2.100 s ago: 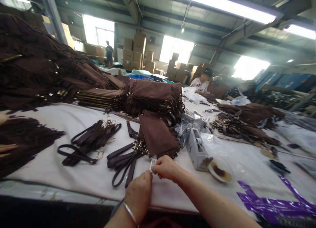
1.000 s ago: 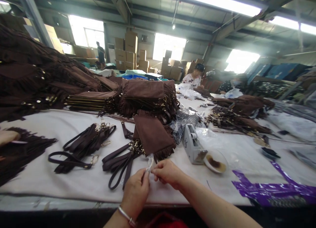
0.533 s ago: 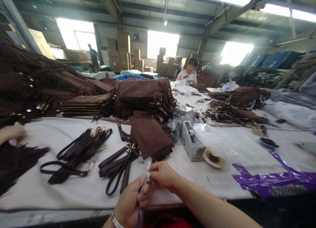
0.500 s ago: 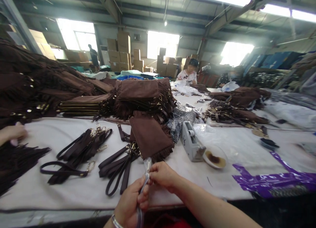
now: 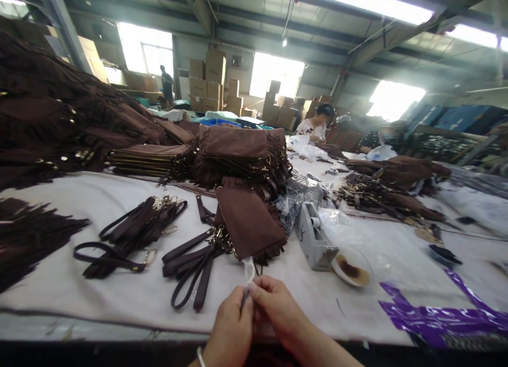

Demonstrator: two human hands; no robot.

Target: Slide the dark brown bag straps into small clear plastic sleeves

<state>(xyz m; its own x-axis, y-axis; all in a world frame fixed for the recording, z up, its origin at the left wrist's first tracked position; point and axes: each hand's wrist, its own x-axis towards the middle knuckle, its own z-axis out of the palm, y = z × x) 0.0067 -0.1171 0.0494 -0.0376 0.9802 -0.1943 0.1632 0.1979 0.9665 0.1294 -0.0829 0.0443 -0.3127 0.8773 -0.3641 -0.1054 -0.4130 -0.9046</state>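
Note:
My left hand (image 5: 233, 324) and my right hand (image 5: 281, 309) meet at the table's front edge, fingers pinched together. Between them they grip a thin strip in whitish clear plastic (image 5: 248, 270); its loose end sticks up past my fingertips, and the rest is hidden by my hands. Just beyond lies a brown fringed suede pouch (image 5: 250, 221). To the left of my hands is a bunch of dark brown wrist straps (image 5: 194, 269) with gold clasps, and a second bunch of straps (image 5: 133, 240) lies farther left.
A grey tape dispenser (image 5: 315, 240) stands right of the pouch, beside a dish with a brown stain (image 5: 352, 269). Purple plastic packaging (image 5: 440, 311) lies at the right. Stacked fringed pouches (image 5: 238, 144) rise behind, and dark fringe (image 5: 35, 240) lies at the left. People sit across the table.
My hands have come closer together around the strip, the left one turning. Another person's hand over the fringe at far left is out of view. The whole view has shifted and tilted slightly.

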